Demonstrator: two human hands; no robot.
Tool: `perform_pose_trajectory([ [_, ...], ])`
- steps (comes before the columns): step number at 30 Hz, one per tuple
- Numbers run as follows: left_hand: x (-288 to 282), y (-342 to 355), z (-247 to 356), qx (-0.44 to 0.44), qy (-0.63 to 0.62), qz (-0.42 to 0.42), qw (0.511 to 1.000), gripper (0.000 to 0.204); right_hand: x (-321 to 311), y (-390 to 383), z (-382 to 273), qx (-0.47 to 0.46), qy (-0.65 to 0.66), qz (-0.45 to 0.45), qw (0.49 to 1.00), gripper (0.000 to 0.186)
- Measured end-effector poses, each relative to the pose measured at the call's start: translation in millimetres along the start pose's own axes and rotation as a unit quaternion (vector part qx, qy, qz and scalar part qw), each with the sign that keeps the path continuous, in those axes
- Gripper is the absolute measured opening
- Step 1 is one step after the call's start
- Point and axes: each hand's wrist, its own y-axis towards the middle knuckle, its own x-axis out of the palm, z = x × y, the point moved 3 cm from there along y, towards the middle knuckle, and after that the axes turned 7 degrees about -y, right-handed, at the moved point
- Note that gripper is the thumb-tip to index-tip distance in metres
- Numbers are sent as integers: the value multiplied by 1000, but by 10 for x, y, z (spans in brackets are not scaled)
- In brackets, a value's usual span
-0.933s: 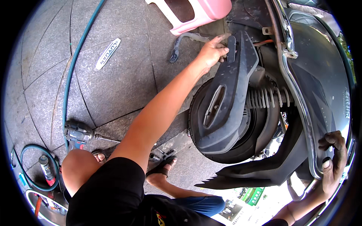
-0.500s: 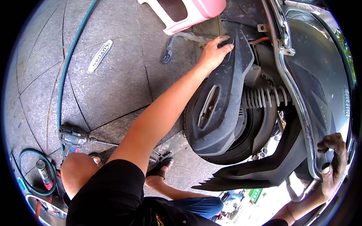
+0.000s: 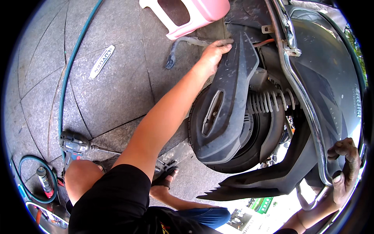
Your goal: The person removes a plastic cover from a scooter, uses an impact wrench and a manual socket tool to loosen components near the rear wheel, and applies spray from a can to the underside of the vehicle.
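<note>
Where the scooter [image 3: 327, 85] bears a chrome rail [image 3: 313, 121] and, alongside its rear wheel [image 3: 255, 146], a dark swingarm cover [image 3: 232, 101], work at the cover's upper end appears under way, next calling for fingertip control. The left hand [image 3: 214, 54] meets that end's left edge, the right hand [image 3: 344, 171] bends beside the rail; neither grip is determinable.

Blk short-slv tee [image 3: 117, 195], blue shorts [image 3: 208, 216], dk sandals [image 3: 163, 180]
</note>
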Motion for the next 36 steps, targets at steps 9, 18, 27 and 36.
perform_pose_trajectory([
  [9, -52, 148, 81, -119, 9, -14, 993, 36, -41, -112, 68, -38, -32, -16, 999, 68],
  [18, -83, 182, 178, -160, 120, -47, 979, 34, 54, 41, -120, -39, -55, 2, 998, 29],
  [27, 89, 138, 35, -144, -10, 0, 990, 35, -259, -58, 161, -56, -110, -173, 977, 9],
  [36, -161, 33, -168, -29, 29, -6, 999, 41, 71, 114, 0, -131, 30, -111, 985, 14],
])
